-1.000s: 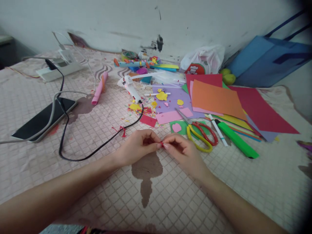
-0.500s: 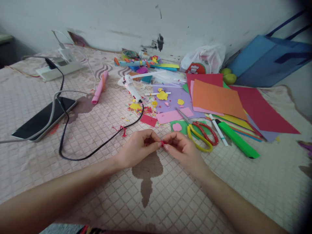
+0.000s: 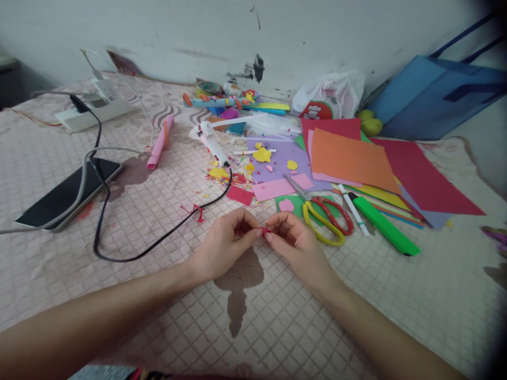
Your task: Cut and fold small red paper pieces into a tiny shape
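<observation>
My left hand [image 3: 227, 241] and my right hand [image 3: 297, 244] meet above the middle of the cloth-covered table. Between their pinched fingertips is a small piece of red paper [image 3: 264, 231], mostly hidden by the fingers. Just right of my right hand lie scissors [image 3: 324, 221] with one red and one yellow handle loop. Beyond the hands are a pink strip [image 3: 277, 188], a red rectangle [image 3: 240, 195], and a green piece [image 3: 299, 207] with a pink cut-out on it. Red scraps [image 3: 198, 212] rest by the black cord, left of my left hand.
A white glue gun [image 3: 212, 143] with a black cord [image 3: 138, 257] lies beyond. Left are a phone-like black device [image 3: 67, 192], a power strip [image 3: 93, 113] and a pink paper roll [image 3: 160, 142]. Right are stacked coloured sheets [image 3: 352, 158], a green cutter [image 3: 386, 227] and a blue bag [image 3: 431, 97].
The view has shifted very slightly. Both hands stay in the same place, pinching the red piece, with hardly any visible finger movement.
</observation>
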`<state>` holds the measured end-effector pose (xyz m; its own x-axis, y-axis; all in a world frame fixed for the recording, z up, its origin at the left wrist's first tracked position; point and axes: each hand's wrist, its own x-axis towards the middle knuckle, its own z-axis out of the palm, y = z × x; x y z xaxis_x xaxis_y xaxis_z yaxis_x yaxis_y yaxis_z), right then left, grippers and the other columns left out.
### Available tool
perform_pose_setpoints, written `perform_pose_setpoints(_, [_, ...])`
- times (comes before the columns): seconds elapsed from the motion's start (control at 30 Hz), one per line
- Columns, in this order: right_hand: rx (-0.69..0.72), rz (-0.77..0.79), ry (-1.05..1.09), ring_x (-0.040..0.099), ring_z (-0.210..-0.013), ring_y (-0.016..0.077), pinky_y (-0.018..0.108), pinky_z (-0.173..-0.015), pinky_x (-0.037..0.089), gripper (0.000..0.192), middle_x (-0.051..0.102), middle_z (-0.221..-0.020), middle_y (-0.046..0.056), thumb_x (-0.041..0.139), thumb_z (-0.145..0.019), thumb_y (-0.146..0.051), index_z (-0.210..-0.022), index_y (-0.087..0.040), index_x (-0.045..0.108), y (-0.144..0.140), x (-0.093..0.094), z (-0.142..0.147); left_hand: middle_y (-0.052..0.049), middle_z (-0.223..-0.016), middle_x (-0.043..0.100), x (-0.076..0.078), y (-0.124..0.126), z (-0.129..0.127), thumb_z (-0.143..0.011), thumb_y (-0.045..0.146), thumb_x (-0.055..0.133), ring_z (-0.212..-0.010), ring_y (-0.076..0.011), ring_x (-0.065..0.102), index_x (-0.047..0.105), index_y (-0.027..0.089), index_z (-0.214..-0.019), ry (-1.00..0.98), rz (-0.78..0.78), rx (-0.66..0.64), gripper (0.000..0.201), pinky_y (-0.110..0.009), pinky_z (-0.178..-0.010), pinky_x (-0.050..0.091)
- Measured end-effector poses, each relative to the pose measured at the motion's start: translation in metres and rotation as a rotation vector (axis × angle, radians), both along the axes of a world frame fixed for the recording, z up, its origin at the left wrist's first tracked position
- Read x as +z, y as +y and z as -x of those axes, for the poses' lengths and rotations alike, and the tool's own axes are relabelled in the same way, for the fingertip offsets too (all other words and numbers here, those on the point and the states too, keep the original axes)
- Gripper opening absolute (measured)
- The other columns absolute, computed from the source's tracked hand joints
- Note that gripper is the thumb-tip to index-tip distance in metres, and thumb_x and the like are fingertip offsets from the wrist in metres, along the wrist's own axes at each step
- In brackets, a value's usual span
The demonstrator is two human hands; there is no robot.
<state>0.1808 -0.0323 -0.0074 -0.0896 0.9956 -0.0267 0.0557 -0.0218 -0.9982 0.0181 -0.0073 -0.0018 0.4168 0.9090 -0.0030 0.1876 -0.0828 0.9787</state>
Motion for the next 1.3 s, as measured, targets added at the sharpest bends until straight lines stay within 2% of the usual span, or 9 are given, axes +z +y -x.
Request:
perform_pose_setpoints(0.13, [-0.001,0.031,0.043,0.053,-0.071,0.0109,0.025,-0.067,0.045,0.014,0.055,-0.078,-0.002,0.058,-0.075,-0.012,-0.085,-0.021,0.056,-0.001,-0.001,0.001,-0.004,-0.085,0.061,-0.004,-0.001,-0.001,-0.082,0.017,0.057,-0.078,-0.0139,0.058,0.052,0.013,-0.101,-0.103,0.031,-0.010,0.020,-0.027,-0.069,0.047])
perform_pose_setpoints(0.37, [0.018,0.040,0.108,0.053,-0.076,0.0106,0.024,-0.069,0.042,0.008,0.057,-0.083,-0.002,0.060,-0.080,-0.017,-0.086,-0.022,0.058,0.000,-0.006,-0.002,-0.005,-0.083,0.062,0.000,0.000,-0.002,-0.081,0.016,0.057,-0.076,-0.0128,0.059,0.056,0.012,-0.092,-0.116,0.066,-0.008,0.012,-0.026,-0.069,0.047])
perform_pose_setpoints(0.6, [0.045,0.034,0.110,0.052,-0.076,0.0114,0.025,-0.069,0.043,0.011,0.054,-0.083,-0.002,0.059,-0.080,-0.016,-0.089,-0.022,0.057,0.001,-0.010,-0.003,0.000,-0.072,0.057,-0.001,0.001,-0.001,-0.079,0.018,0.061,-0.066,-0.0095,0.054,0.054,0.013,-0.090,-0.194,0.154,-0.033,0.014,-0.022,-0.060,0.043])
perform_pose_setpoints(0.8, [0.029,0.018,0.049,0.054,-0.077,0.0124,0.027,-0.071,0.045,0.010,0.055,-0.083,-0.001,0.058,-0.080,-0.018,-0.088,-0.023,0.056,0.001,-0.009,-0.004,-0.001,-0.083,0.059,0.000,0.005,0.000,-0.079,0.023,0.061,-0.069,-0.0092,0.055,0.056,0.014,-0.090,-0.185,0.249,-0.056,0.015,-0.022,-0.064,0.045])
perform_pose_setpoints(1.03, [0.059,0.068,0.032,0.054,-0.070,0.0117,0.025,-0.063,0.045,0.006,0.057,-0.079,-0.001,0.060,-0.080,-0.024,-0.084,-0.021,0.057,0.001,-0.002,-0.005,-0.002,-0.079,0.059,0.002,0.003,0.000,-0.080,0.020,0.060,-0.068,-0.0096,0.056,0.057,0.013,-0.087,-0.140,0.182,-0.023,0.010,-0.022,-0.062,0.046])
perform_pose_setpoints(1.3, [0.058,0.006,-0.010,0.055,-0.073,0.0106,0.024,-0.067,0.046,0.010,0.057,-0.080,-0.003,0.058,-0.080,-0.016,-0.087,-0.022,0.057,0.002,-0.007,-0.006,-0.003,-0.081,0.060,0.004,0.003,0.001,-0.081,0.022,0.059,-0.070,-0.0101,0.056,0.058,0.012,-0.087,-0.106,0.179,-0.071,0.011,-0.022,-0.062,0.046])
